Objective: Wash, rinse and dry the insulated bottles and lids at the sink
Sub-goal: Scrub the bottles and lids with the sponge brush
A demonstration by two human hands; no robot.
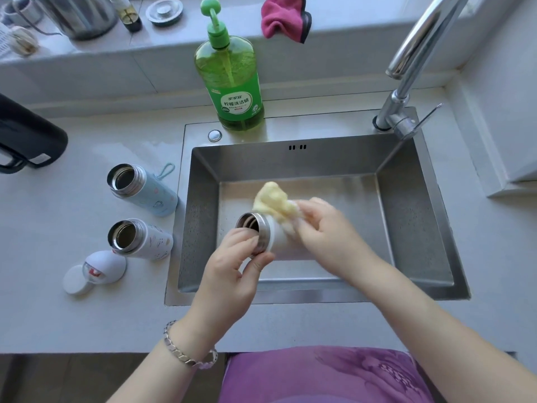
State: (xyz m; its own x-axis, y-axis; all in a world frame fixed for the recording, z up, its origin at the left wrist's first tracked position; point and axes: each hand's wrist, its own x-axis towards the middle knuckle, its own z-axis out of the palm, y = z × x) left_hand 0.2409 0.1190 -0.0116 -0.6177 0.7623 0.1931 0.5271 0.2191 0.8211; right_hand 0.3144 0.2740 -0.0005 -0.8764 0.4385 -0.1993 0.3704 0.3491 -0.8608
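Steel-necked white bottle (286, 244) sits sideways over the sink (415, 216): our left grip (232, 266) clasps its neck, our right grip (325, 228) presses a yellow cloth (273, 202) to its side; washing, we judge, with rinsing under the tap (418, 48) next

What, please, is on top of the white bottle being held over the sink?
A yellow cloth, gripped by the right hand, lies on the white bottle; the bottle's far end is hidden beneath them.

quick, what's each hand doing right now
Left hand: grips the white bottle at its steel neck, over the sink.
Right hand: holds the yellow cloth against the bottle's body.
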